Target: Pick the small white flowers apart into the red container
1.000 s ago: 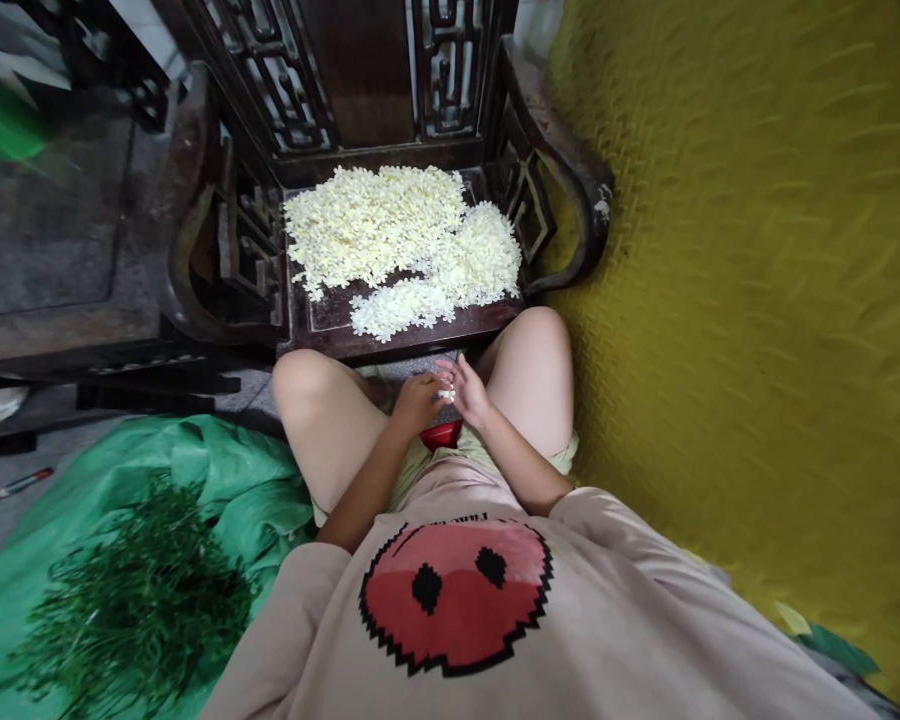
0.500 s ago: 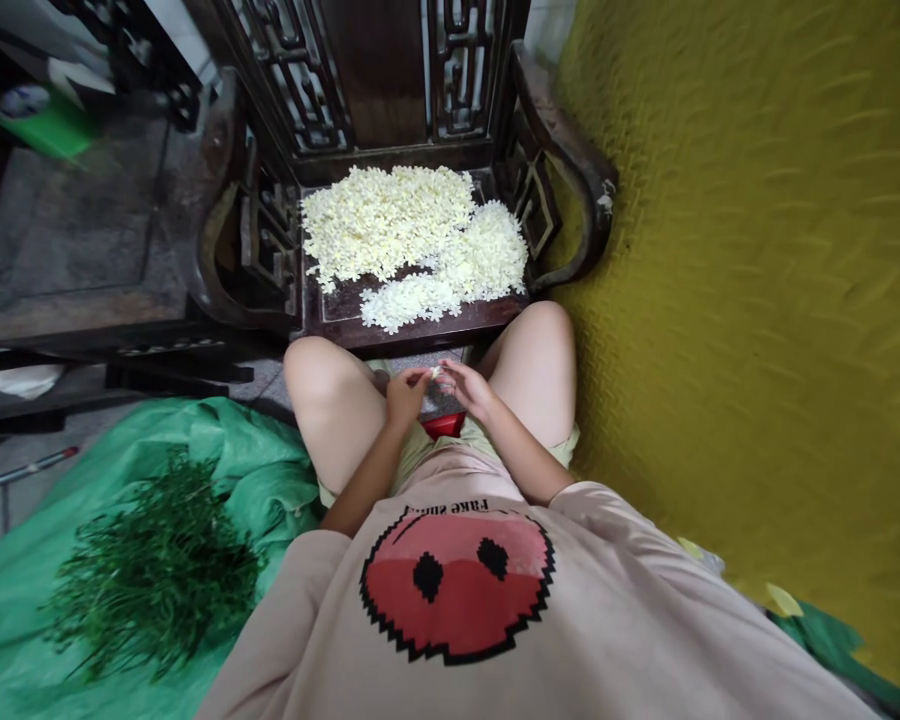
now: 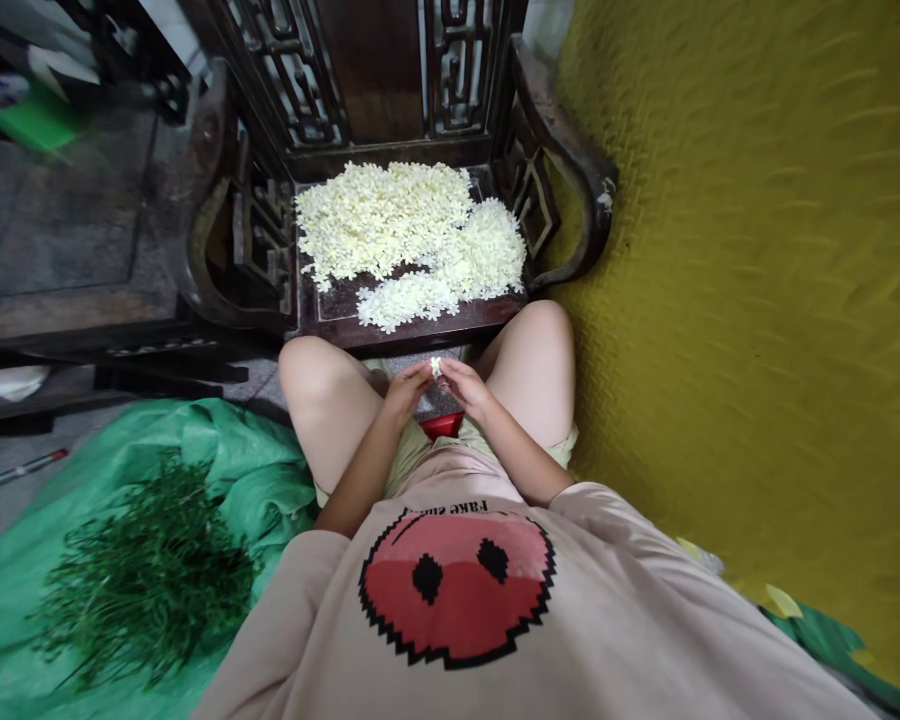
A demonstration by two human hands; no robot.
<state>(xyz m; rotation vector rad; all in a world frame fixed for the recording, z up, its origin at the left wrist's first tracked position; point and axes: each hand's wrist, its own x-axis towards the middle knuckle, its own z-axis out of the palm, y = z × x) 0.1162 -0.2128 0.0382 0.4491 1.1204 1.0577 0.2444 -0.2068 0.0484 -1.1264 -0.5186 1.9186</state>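
Between my knees, my left hand and my right hand meet at the fingertips. A small white flower is pinched there, with fingers of both hands on it. Just beyond my knees, heaps of loose white and cream flowers lie on the seat of a dark carved wooden chair. A paler heap of flowers sits at the right of the seat. Below my hands, part of a red object shows between my thighs; the rest is hidden.
To the left, a bunch of green stems rests on green plastic sheeting. A dark wooden table bears a bright green object. A yellow textured wall rises close on the right.
My hands have drawn closer together, and the right fingers have closed in on the flower. The flower shows more plainly between the fingertips. The view has shifted slightly.
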